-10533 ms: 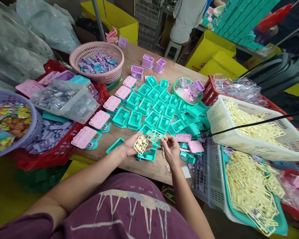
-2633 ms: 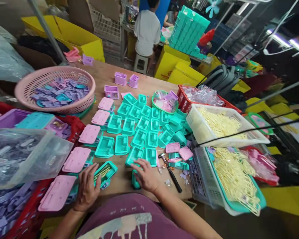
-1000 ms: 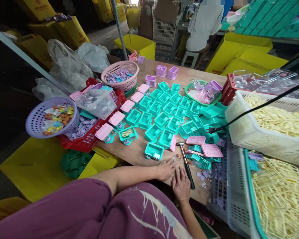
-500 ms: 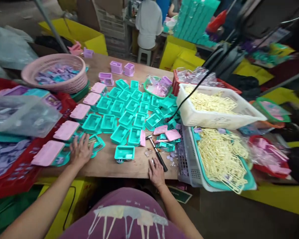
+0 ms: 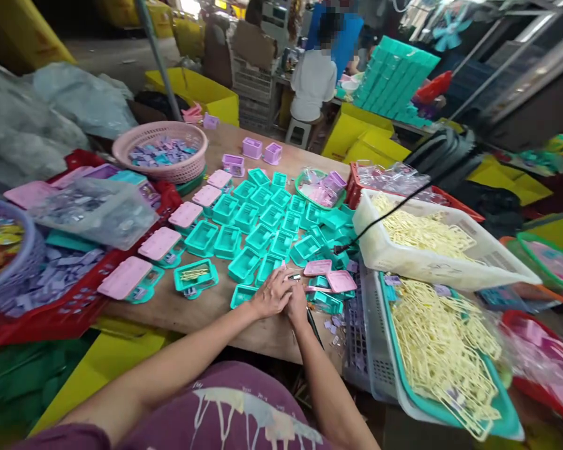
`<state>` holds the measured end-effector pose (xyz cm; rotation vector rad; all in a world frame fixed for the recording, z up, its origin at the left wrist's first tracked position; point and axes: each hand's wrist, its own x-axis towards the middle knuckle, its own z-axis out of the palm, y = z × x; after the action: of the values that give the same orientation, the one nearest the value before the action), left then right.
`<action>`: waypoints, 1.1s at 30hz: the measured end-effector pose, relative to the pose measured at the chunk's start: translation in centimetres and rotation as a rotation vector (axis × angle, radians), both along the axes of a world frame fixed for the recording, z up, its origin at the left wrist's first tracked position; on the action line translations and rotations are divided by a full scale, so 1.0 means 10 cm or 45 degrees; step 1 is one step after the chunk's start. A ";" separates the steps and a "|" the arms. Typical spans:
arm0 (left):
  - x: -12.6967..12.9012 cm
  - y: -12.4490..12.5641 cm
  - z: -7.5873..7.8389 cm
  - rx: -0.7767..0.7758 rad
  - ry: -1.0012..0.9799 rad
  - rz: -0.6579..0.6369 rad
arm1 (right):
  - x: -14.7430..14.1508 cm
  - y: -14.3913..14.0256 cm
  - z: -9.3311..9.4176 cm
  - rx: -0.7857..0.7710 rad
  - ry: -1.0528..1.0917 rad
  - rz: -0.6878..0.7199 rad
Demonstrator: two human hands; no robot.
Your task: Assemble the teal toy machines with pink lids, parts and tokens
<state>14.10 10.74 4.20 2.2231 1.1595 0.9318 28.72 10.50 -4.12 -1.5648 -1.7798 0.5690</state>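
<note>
Wooden worktable (image 5: 201, 309) crowded w/ teal plastic trays (image 5: 244, 219). L hand (image 5: 271, 294) + R hand (image 5: 296, 301) pressed together over teal tray (image 5: 242, 295) at near edge; fingers curled, grip unclear. Risk: small clear bits (image 5: 333, 325) near edge knocked off.

Both hands meet at the table's (image 5: 206, 309) near edge, the left hand (image 5: 271, 295) touching the right hand (image 5: 296, 302). Open cases (image 5: 258, 219) spread behind them. A round basket (image 5: 159, 151) stands far left; a crate (image 5: 441, 247) of frames sits right, above a tray (image 5: 445, 350). What the hands hold is hidden.
</note>
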 end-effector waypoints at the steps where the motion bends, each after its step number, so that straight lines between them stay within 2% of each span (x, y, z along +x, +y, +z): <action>1: -0.06 0.03 0.01 -0.008 -0.014 0.057 | 0.03 -0.05 0.06 -0.004 0.084 -0.032; 3: -0.22 0.07 0.03 -0.040 -0.066 0.209 | 0.06 -0.16 0.20 -0.030 0.261 -0.101; 5: -0.41 0.08 0.04 -0.075 -0.136 0.389 | -0.06 -0.21 0.34 -0.073 0.408 -0.089; 7: -0.62 0.07 0.03 -0.107 -0.210 0.562 | -0.36 -0.17 0.44 -0.186 0.623 0.003; 10: -1.05 -0.01 -0.03 -0.138 -0.285 0.823 | -1.02 0.00 0.46 -0.413 0.870 0.195; 13: -1.57 -0.16 -0.19 -0.138 -0.290 1.093 | -1.65 0.17 0.36 -0.470 0.786 0.328; 15: -1.83 -0.27 -0.34 -0.124 -0.277 1.246 | -1.95 0.22 0.28 -0.454 0.685 0.370; 17: -1.98 -0.35 -0.51 -0.110 -0.273 1.355 | -2.16 0.22 0.23 -0.426 0.562 0.388; 20: -2.03 -0.38 -0.74 -0.117 -0.300 1.486 | -2.29 0.18 0.22 -0.372 0.363 0.380; 23: -2.05 -0.34 -0.89 -0.184 -0.351 1.550 | -2.29 0.15 0.24 -0.329 0.183 0.374; 25: -2.10 -0.33 -0.92 -0.249 -0.374 1.496 | -2.24 0.12 0.24 -0.318 0.083 0.378; 28: -2.19 -0.33 -0.90 -0.332 -0.385 1.395 | -2.20 0.09 0.24 -0.305 -0.003 0.382; 33: -2.21 -0.33 -0.82 -0.419 -0.369 1.342 | -2.26 0.14 0.25 -0.264 -0.034 0.401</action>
<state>-7.99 7.44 -3.99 1.0779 2.1673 1.2395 6.11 11.89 -1.58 -1.4367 -2.0582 0.9115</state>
